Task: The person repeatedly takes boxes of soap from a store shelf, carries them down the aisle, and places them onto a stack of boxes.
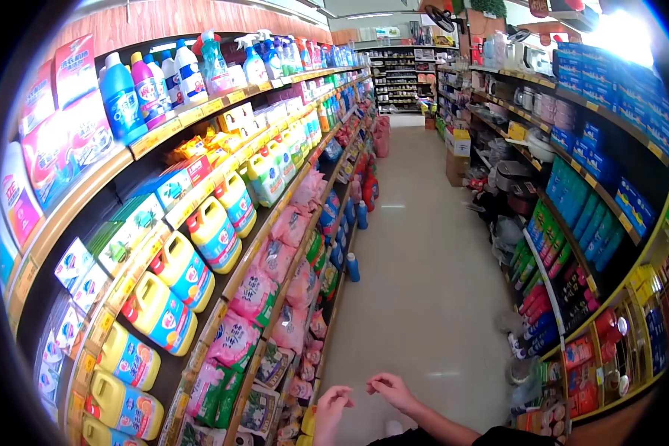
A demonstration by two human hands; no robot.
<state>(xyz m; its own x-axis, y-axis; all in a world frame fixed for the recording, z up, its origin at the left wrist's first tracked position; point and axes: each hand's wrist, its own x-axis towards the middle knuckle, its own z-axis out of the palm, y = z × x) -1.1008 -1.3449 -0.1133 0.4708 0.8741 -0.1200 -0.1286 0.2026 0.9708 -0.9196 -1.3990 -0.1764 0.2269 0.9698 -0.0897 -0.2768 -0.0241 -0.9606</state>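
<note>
Low in the head view, my left hand point(334, 401) is raised above the aisle floor, its fingers loosely bent and nothing seen in them. Beside it, a short gap away, my right hand point(391, 391) hangs with fingers curled loosely, also holding nothing visible. Neither hand touches a shelf. Nearest to the left hand are the lower shelves of pink bags point(233, 339) and patterned packs point(259, 410). Further left stand yellow handled jugs point(160, 312) with blue labels.
The left shelving also bears a blue bottle point(120, 97) and spray bottles point(254, 63). Blue bottles point(352, 266) stand by its foot. Right shelves hold blue boxes point(583, 82) and teal packs point(586, 215). Cardboard boxes point(457, 160) sit along the tiled aisle point(412, 297).
</note>
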